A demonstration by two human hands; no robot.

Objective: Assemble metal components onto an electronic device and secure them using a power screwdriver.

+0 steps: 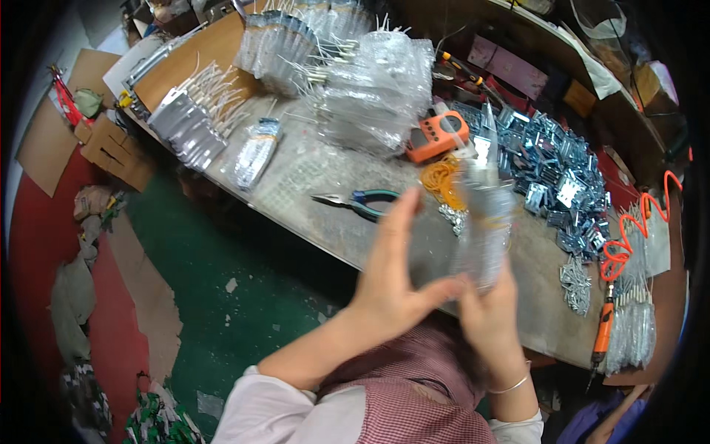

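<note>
Bundle of clear-wrapped strips point(484, 229), held above the near part of the grey worktable point(543, 303); motion blur obscures its details, though a yellowish band appears to cross its middle. The right hand point(494, 311) closes around the bundle's lower end. The left hand point(396, 285) is open, its fingers extended and its thumb reaching toward the right hand; nothing is visible in its grasp, and whether the thumbs touch cannot be told.

Beyond the hands lie needle-nose pliers point(355, 200), yellow rubber bands point(440, 183), a heap of small hardware point(453, 218) and an orange-cased device point(438, 136). Metal brackets point(551, 166) crowd the right side; bare tabletop separates them from the right hand.

The table's near edge slants from upper left to lower right, passing beneath the forearms. Between the pliers and a smaller wrapped bundle point(257, 154), a strip of bare surface borders this edge. Large bagged stacks point(370, 92) bound the far side; an orange power screwdriver point(604, 325) lies near the right end, its bit directed toward the near edge.
</note>
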